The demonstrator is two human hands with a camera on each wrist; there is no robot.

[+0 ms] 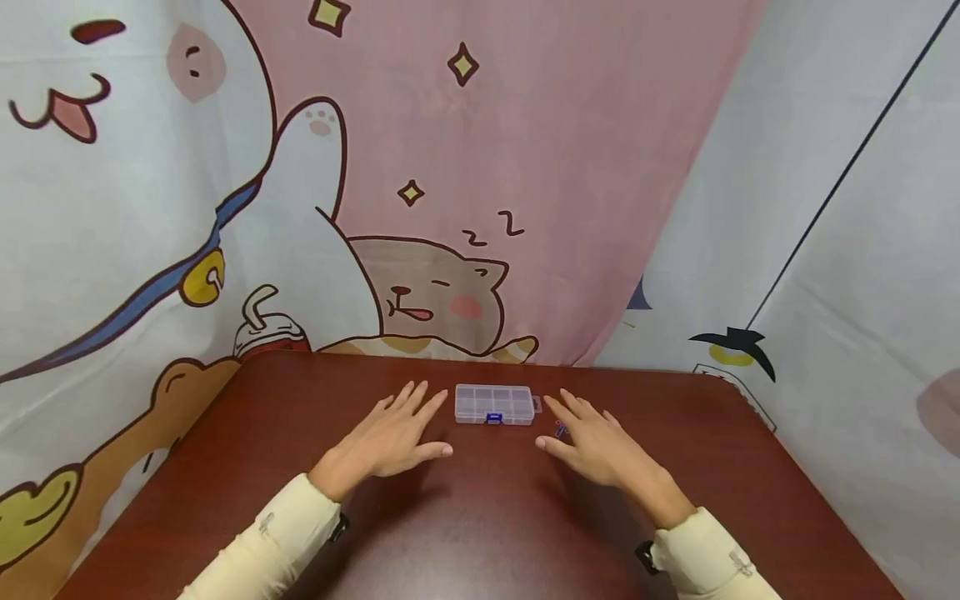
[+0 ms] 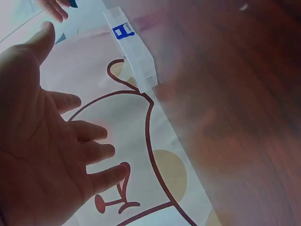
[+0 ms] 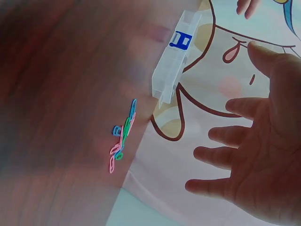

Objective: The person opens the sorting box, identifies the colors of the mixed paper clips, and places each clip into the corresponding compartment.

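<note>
A clear plastic compartment box (image 1: 493, 403) with a blue latch lies closed on the table between the two hands. My left hand (image 1: 397, 435) hovers to its left, palm down, fingers straight and spread, holding nothing. On the other side my right hand (image 1: 597, 439) is held the same way, its fingers spread and free of any object. Beneath and beside the right hand is a small pile of coloured paper clips (image 3: 123, 136), pink, blue and green; in the head view that hand partly covers it. The box (image 2: 129, 47) also shows past the left fingers in the left wrist view.
The dark red-brown wooden table (image 1: 480, 517) has its far edge against a hanging cloth (image 1: 570, 183) printed with cartoon animals. Pale sleeves with dark wrist straps cover both forearms.
</note>
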